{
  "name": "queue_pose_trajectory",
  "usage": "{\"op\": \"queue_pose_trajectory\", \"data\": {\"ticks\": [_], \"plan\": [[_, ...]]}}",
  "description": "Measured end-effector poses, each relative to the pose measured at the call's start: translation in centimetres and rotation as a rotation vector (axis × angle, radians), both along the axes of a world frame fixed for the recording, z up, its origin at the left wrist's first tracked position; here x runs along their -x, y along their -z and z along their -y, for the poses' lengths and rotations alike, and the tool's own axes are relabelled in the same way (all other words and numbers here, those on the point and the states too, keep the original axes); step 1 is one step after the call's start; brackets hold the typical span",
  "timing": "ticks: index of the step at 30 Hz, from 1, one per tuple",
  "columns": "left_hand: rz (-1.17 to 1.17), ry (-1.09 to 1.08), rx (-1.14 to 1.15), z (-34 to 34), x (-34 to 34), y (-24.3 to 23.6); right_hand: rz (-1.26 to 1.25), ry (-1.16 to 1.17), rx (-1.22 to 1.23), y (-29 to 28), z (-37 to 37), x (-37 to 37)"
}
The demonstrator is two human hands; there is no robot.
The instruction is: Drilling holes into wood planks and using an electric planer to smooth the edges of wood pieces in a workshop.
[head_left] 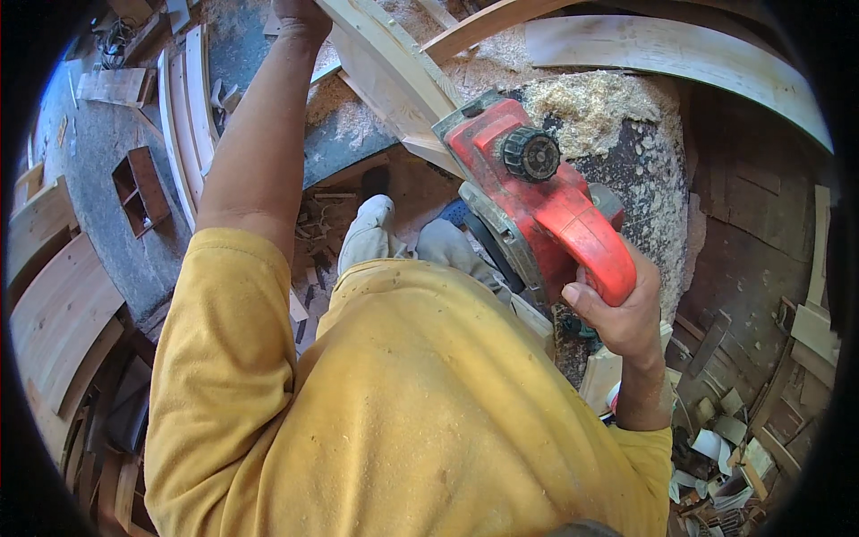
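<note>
My right hand [622,309] is wrapped round the rear handle of a red electric hand planer [537,179], which has a round black knob on top. The planer is tilted, and its front end meets the near end of a pale wooden piece [394,76] built from joined boards. Up at the top edge, my left hand [300,16] is beside the far part of that wooden piece. The picture cuts off its fingers, so whether it grips the wood is hidden.
A heap of wood shavings [595,107] covers part of the dark bench on the right. Behind it lies a long curved board [671,54]. To the left are a small open wooden box [140,192] and long strips [185,116]. Offcuts [729,438] clutter the lower right.
</note>
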State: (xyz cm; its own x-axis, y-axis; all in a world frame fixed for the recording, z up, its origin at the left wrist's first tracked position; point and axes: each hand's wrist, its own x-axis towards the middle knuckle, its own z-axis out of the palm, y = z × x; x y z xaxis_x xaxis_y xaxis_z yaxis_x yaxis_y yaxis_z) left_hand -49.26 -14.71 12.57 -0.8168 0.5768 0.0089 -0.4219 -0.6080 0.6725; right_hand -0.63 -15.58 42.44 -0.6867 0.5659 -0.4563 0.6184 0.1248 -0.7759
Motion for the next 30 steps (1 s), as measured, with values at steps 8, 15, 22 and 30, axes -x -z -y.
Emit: {"op": "queue_pose_trajectory", "data": {"ticks": [8, 15, 22, 30], "plan": [[0.107, 0.072, 0.054, -0.2, -1.3, -1.5, 0.019, 0.025, 0.019, -0.2, -0.2, 0.7], [0.046, 0.097, -0.002, -0.1, -0.9, -0.6, 0.013, 0.004, 0.001, -0.1, -0.3, 1.0], [0.324, 0.257, -0.203, 0.0, -1.7, -2.2, -0.001, 0.025, 0.014, -0.2, -0.3, 1.6], [0.013, 0.027, 0.021, -0.2, -1.4, -1.4, 0.009, -0.005, 0.005, -0.2, -0.4, 2.2]]}}
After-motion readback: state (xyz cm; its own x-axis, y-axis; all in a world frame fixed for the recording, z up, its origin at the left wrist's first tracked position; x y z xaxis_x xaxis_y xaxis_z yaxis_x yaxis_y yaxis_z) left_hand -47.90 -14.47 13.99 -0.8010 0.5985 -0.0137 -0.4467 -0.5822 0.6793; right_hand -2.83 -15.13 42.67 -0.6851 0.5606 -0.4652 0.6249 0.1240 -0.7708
